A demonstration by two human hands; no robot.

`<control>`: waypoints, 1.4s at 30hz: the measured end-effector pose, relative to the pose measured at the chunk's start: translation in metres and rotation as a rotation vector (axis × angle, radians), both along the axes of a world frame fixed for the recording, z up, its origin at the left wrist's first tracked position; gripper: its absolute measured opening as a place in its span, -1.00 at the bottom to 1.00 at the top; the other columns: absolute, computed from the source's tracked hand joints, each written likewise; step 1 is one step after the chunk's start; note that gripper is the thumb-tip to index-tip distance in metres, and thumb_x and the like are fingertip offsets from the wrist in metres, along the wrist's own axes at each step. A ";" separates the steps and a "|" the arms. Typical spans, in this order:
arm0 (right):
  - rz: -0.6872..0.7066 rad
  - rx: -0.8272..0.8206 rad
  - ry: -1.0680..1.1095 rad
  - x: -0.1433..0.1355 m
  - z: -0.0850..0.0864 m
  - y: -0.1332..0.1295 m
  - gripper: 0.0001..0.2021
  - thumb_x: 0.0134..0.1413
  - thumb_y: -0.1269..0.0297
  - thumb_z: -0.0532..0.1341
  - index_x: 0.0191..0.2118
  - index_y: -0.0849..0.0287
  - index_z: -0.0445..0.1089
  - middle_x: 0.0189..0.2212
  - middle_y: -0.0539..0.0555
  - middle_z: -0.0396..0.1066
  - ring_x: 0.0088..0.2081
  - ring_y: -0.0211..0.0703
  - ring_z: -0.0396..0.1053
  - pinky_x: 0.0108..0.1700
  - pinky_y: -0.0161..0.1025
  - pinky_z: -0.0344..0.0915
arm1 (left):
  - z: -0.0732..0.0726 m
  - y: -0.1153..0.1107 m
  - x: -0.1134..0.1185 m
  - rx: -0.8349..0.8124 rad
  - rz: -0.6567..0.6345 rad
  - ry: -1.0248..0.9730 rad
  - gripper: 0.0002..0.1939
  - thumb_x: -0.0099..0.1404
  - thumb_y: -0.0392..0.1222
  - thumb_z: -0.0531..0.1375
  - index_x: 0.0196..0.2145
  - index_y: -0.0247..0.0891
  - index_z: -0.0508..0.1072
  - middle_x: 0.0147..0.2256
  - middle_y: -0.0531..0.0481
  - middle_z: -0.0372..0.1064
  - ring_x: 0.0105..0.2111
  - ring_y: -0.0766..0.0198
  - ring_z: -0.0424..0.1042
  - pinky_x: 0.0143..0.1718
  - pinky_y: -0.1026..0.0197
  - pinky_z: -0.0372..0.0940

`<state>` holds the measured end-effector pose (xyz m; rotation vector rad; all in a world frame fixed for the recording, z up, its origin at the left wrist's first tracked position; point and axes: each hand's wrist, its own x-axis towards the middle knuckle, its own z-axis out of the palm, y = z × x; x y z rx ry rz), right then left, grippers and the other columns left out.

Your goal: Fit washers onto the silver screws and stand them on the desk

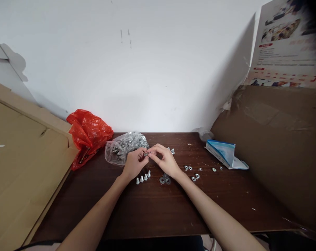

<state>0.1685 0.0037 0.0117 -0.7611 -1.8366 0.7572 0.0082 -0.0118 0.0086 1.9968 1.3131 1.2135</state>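
My left hand [134,164] and my right hand [164,159] meet above the dark wooden table [152,212], pinching one small metal bolt [146,153] between their fingertips. Just behind the hands lies a clear plastic bag of metal hardware [123,145]. Below the hands stand several short bolts [143,178] in a row. A few washers [165,180] lie by my right wrist. More nuts and washers [192,172] are scattered to the right.
A crumpled red plastic bag [88,134] sits at the table's back left. Cardboard sheets [24,164] lean on the left, and a large cardboard box [275,146] stands on the right. A blue-and-white paper box [224,153] lies beside it. A white wall rises behind.
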 end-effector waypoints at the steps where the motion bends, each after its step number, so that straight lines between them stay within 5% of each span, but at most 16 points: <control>1: 0.012 0.024 -0.009 0.000 0.002 -0.002 -0.85 0.12 0.32 0.15 -0.22 0.07 0.46 -0.30 0.07 0.35 -0.29 -0.17 0.31 -0.24 -0.20 0.27 | 0.000 0.000 0.000 -0.002 0.002 -0.002 -0.86 0.18 -0.22 0.10 -0.33 -0.31 0.40 -0.60 0.14 0.15 -0.58 0.43 0.14 -0.52 0.39 0.08; 10: 0.035 0.079 -0.013 0.002 0.006 -0.004 -0.80 0.13 0.40 0.12 -0.16 0.06 0.42 -0.29 0.06 0.34 -0.29 -0.18 0.32 -0.26 -0.21 0.26 | -0.001 0.001 -0.001 -0.088 -0.025 -0.066 -0.84 0.16 -0.22 0.12 -0.34 -0.34 0.44 -0.54 0.06 0.36 -0.54 0.38 0.29 -0.45 0.35 0.20; 15: 0.061 -0.029 0.051 0.000 0.000 -0.001 -0.85 0.13 0.34 0.14 -0.18 0.09 0.40 -0.26 0.07 0.34 -0.30 -0.19 0.32 -0.29 -0.23 0.28 | 0.002 0.000 0.000 -0.179 -0.102 -0.130 -0.87 0.16 -0.23 0.08 -0.43 -0.34 0.39 -0.55 0.04 0.37 -0.55 0.37 0.31 -0.45 0.33 0.23; 25: 0.197 -0.186 0.226 -0.002 0.001 0.000 -0.87 0.07 0.25 0.22 -0.23 0.09 0.40 -0.38 0.02 0.33 -0.38 -0.24 0.31 -0.29 -0.24 0.28 | 0.008 0.000 0.000 -0.383 -0.262 -0.283 -0.76 0.19 -0.18 -0.02 -0.59 -0.31 0.20 -0.66 0.10 0.13 -0.64 0.46 0.07 -0.62 0.38 -0.02; 33: 0.432 -0.518 0.408 -0.007 -0.001 -0.002 -0.78 -0.04 0.16 0.30 -0.27 0.14 0.38 -0.47 -0.01 0.40 -0.46 -0.27 0.36 -0.31 -0.22 0.34 | 0.004 0.000 0.000 -0.592 -0.381 -0.516 -0.71 0.18 -0.11 0.00 -0.62 -0.30 0.16 -0.70 0.14 -0.06 -0.69 0.49 -0.15 -0.64 0.33 -0.21; 42: 0.229 -0.461 0.262 -0.014 -0.006 -0.003 -0.72 0.01 0.02 0.23 -0.33 0.15 0.32 -0.58 -0.06 0.27 -0.55 -0.28 0.28 -0.52 -0.32 0.24 | 0.008 -0.005 0.008 -0.574 -0.312 -0.302 -0.60 0.23 0.04 0.01 -0.58 -0.35 0.25 -0.71 0.16 -0.07 -0.69 0.50 -0.11 -0.63 0.32 -0.23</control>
